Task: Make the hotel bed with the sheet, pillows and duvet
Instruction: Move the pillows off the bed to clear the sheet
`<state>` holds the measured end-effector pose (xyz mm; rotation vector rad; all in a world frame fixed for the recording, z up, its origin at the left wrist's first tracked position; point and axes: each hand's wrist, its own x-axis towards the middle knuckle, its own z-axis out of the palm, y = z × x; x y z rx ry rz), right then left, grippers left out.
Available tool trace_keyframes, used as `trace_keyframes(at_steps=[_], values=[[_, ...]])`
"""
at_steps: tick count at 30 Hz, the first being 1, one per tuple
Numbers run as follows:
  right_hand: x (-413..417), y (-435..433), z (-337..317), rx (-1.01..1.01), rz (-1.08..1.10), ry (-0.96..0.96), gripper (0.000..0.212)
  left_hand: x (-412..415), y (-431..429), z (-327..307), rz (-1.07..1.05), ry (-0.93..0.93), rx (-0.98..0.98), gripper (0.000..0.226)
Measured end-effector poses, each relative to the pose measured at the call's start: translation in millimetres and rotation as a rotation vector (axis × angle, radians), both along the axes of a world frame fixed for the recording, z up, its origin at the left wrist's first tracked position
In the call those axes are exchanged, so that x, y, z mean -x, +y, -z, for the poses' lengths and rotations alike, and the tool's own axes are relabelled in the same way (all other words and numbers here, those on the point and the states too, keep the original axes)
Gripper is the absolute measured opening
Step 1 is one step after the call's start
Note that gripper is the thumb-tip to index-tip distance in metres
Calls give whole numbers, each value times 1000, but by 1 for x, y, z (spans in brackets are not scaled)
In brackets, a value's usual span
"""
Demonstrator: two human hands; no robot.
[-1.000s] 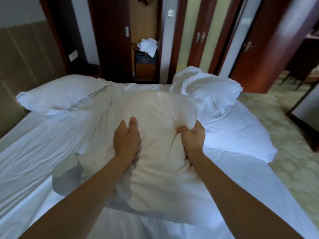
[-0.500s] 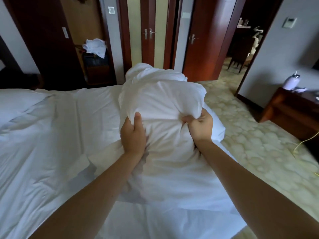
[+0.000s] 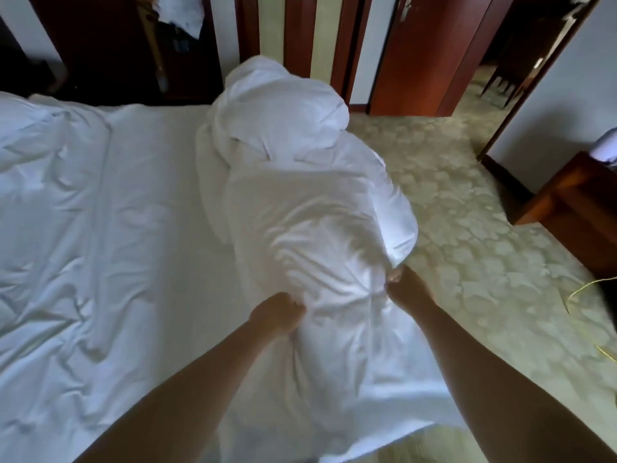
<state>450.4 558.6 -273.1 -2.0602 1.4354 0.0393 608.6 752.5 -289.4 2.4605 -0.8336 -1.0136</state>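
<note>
Your two forearms reach out from the bottom of the view. Your left hand (image 3: 277, 315) has its fingers curled into a bunch of white cloth, and your right hand (image 3: 404, 289) pinches the same cloth a little farther on; motion blur hides the exact finger positions. Both hands hold the pillow (image 3: 317, 235). A second ago you held it up in front of you, facing the head of the bed. Since then you have turned right and brought it down, so it now lies along the bed's right edge, its loose cover trailing back toward you over the mattress side. This looks like the pillow being shaken down into its case, so pillow placement is probably not yet done.

The pillow's far end touches the heaped duvet (image 3: 277, 108), which is bundled and not spread. The sheet (image 3: 117, 228) to the left is laid but wrinkled. Beyond the bed are patterned carpet (image 3: 467, 228) and wooden doors (image 3: 410, 55).
</note>
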Motion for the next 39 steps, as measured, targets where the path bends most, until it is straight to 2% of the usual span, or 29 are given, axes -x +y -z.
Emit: trace_keyframes(at_steps=[3, 5, 11, 15, 22, 27, 35, 39], values=[[11, 4, 28, -403, -29, -24, 60, 6, -15, 18, 36, 138, -51, 45], [10, 13, 34, -501, -99, -3, 70, 9, -24, 19, -25, 184, -21, 50], [3, 20, 32, -460, -198, -58, 71, 8, -31, 8, -185, 140, 51, 55], [-16, 26, 14, -387, -164, -234, 62, 3, -22, -5, -289, 109, 135, 51], [-65, 59, -21, -460, -182, -472, 50, -20, 18, -35, -594, 139, 321, 45], [-111, 98, -39, -472, -275, -480, 54, -39, 69, -54, -758, 145, 415, 41], [-150, 152, -64, -419, -377, -540, 52, -70, 123, -79, -765, 45, 503, 38], [-128, 151, -66, -370, -219, -591, 50, -71, 108, -80, -612, 47, 524, 37]])
